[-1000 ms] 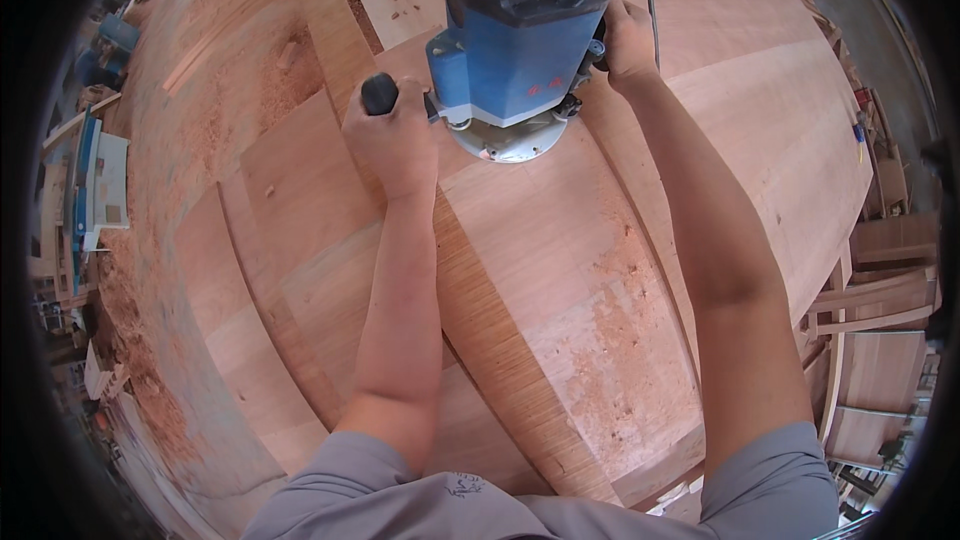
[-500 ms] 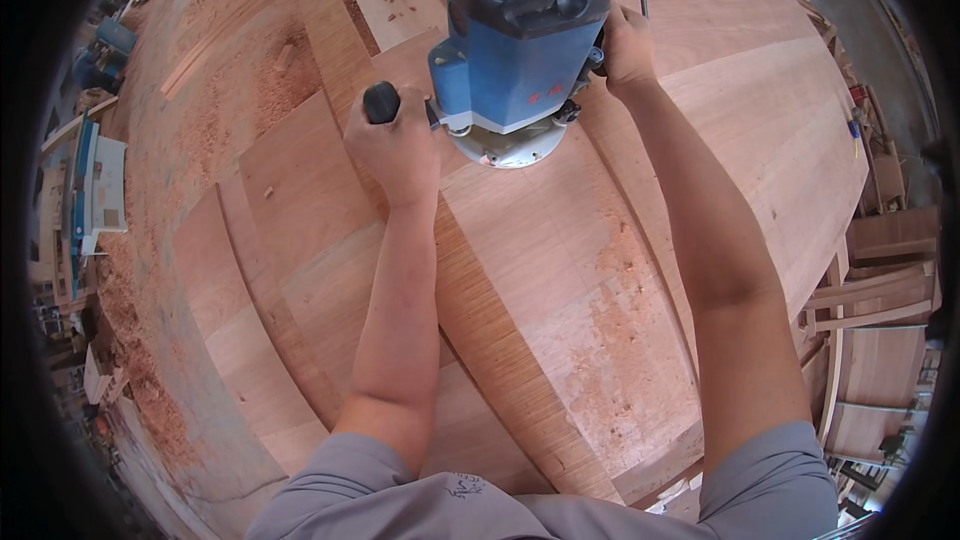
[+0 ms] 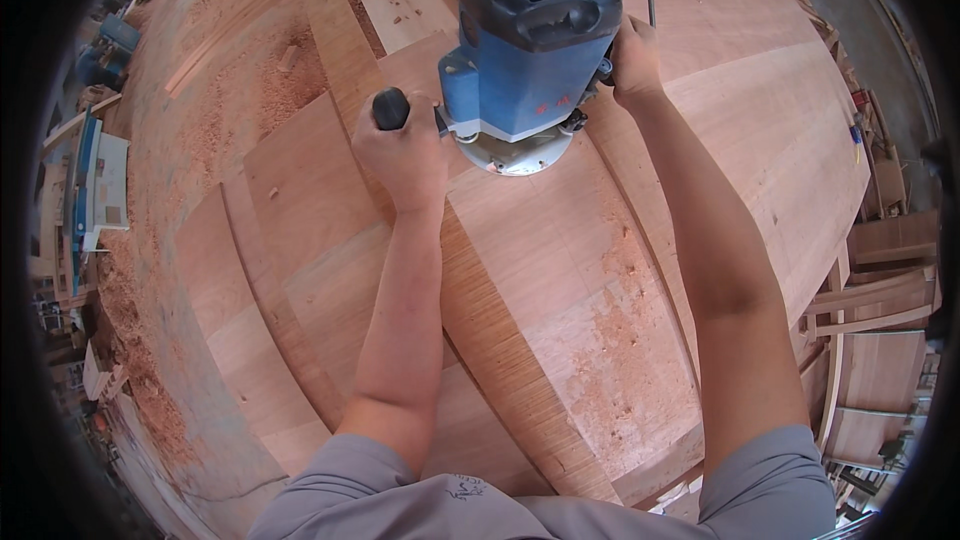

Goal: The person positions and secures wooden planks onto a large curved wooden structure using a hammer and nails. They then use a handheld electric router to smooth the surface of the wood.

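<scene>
A blue and black plunge router [image 3: 525, 80] stands on a wide pale wooden panel [image 3: 530, 240], its round metal base against the surface. My left hand [image 3: 403, 155] is closed round the black side handle on the left. On the far side, my right hand [image 3: 635, 60] grips the other handle, partly hidden behind the motor housing. Both arms are stretched forward. A brown wooden strip [image 3: 500, 310] runs lengthwise over the panel, just left of the router base. The cutting bit is hidden beneath the router.
Reddish wood shavings [image 3: 620, 330] lie on the near part of the panel, with sawdust [image 3: 140, 360] over the floor at left. A blue and white machine [image 3: 105, 185] stands at far left. Curved wooden pieces [image 3: 870, 305] are stacked at right. Loose boards lie at the far side.
The router and both hands have shifted slightly to the right and a little nearer me in the picture. Both hands keep their grip.
</scene>
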`<state>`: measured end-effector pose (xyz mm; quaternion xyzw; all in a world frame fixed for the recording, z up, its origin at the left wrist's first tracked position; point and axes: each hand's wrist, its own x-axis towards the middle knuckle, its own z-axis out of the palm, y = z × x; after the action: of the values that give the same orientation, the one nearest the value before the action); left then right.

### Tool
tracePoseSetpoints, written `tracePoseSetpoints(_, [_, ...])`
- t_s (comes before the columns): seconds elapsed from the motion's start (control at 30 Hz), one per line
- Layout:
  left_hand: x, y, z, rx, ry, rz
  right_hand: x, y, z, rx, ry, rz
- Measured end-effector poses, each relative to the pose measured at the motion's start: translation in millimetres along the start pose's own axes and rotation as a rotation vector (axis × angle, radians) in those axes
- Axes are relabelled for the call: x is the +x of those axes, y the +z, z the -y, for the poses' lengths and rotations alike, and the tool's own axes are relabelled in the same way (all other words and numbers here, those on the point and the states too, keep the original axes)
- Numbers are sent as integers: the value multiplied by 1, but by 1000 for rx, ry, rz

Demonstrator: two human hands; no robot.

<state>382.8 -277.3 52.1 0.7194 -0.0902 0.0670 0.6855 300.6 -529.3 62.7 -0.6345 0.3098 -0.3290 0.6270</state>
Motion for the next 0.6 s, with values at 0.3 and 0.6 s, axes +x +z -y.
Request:
tracePoseSetpoints(0.3, [-4,1,-2,-94,-69,-17,-1,-3,-1,40,32,10])
tracePoseSetpoints(0.6, [-6,1,-2,-114,-86,-22,-4,-4,-2,16,18,-17])
